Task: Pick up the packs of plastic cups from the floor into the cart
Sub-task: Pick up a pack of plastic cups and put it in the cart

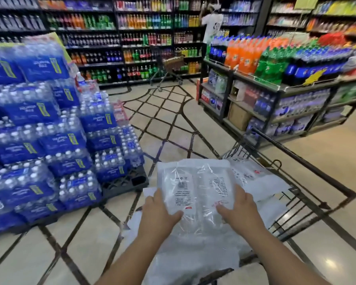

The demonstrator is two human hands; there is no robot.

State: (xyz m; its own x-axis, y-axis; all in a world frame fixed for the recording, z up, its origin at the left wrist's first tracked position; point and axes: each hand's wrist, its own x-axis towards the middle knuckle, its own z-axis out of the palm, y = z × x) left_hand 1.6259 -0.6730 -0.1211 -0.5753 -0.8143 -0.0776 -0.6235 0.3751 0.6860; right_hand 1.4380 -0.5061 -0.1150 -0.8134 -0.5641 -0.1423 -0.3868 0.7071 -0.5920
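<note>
A clear plastic pack of cups [195,186] with printed labels is held up in front of me, over the wire cart [308,194]. My left hand [158,210] grips its lower left edge, thumb on top. My right hand [240,208] grips its lower right edge the same way. More packs of cups [253,177] lie in the cart behind and under the held one, and another white pack [185,251] lies below my wrists.
A tall stack of blue bottled-water packs [45,145] on a dark pallet stands at the left. A low shelf unit [275,93] of soda bottles stands at the right. Drink shelves line the back wall, with another cart [171,66] and a person there. Tiled floor runs between.
</note>
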